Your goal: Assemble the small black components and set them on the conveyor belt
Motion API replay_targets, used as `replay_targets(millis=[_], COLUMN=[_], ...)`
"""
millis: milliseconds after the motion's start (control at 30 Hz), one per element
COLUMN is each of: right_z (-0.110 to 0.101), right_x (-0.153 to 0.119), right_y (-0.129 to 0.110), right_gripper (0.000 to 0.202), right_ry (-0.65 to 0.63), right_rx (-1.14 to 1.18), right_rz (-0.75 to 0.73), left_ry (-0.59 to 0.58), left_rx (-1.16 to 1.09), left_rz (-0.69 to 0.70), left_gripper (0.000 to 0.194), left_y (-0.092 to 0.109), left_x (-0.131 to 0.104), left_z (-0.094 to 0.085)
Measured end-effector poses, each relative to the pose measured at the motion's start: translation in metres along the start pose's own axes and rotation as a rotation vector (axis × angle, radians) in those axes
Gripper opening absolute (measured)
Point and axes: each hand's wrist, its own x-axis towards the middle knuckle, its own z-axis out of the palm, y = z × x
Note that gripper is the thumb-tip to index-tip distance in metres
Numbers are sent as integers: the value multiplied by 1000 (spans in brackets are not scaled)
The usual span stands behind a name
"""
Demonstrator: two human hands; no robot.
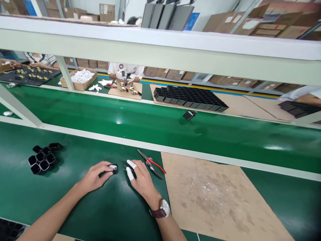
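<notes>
My left hand is closed around a small black plastic case, which lies on its side low over the green bench. Something white and silvery shows at the case's open end. My right hand, with white finger cots on thumb and forefinger, pinches thin tweezers. Their two fine tips point left toward the case, a short gap away from it. Just beyond my right hand lie red-handled long-nose pliers. To the left several empty black cases stand together, open side up.
A stained cardboard sheet covers the bench at right. Past a white rail runs a green belt carrying a black case. Across it, co-workers sit near a block of black cases and a box of white pieces. A shelf beam crosses overhead.
</notes>
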Motion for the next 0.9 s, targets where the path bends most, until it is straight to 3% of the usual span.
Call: replay_targets(millis=[133, 233, 367, 467, 600, 767, 900], right_z=[1, -3, -12, -13, -5, 7, 12], right_x=[-4, -3, 0, 1, -1, -4, -5], right_y=[3, 1, -2, 1, 12, 25, 29], right_gripper=[32, 29, 27, 30, 38, 33, 41], right_ry=[-82, -154, -227, -276, -221, -3, 62], right_rx=[-117, -147, -172, -225, -345, -326, -319], right_rz=[11, 10, -2, 7, 63, 104, 94], left_ry=[299, 392, 392, 375, 296, 427, 573], left_rx=[-527, -730, -731, -596, -74, 230, 412], left_rz=[-410, -473, -463, -419, -291, -194, -225], left_gripper=[30, 36, 36, 36, 39, 38, 40], left_y=[-2, 1, 2, -1, -9, -20, -30], left_x=[17, 27, 26, 25, 49, 122, 164], left_z=[-15, -23, -22, -17, -21, -65, -101])
